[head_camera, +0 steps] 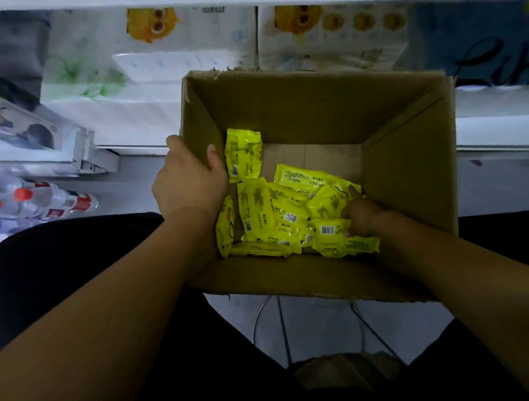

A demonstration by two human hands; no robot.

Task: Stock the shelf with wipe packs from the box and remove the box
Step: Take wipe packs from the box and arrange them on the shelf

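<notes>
An open brown cardboard box [410,164] sits in front of me, below the shelf. Several yellow wipe packs [268,212] lie loose on its bottom. My left hand [188,182] grips the box's left wall, with the thumb inside and the fingers outside. My right hand [362,216] reaches down inside the box on the right, its fingers curled round a yellow pack [329,203]. Another pack [243,155] leans against the left wall near my left thumb.
White shelves [502,132] run behind the box, holding large white tissue packs [179,42] with yellow cartoon prints and a blue pack [490,58]. Water bottles with red caps [45,200] lie at the left. A wire frame [282,328] shows below the box.
</notes>
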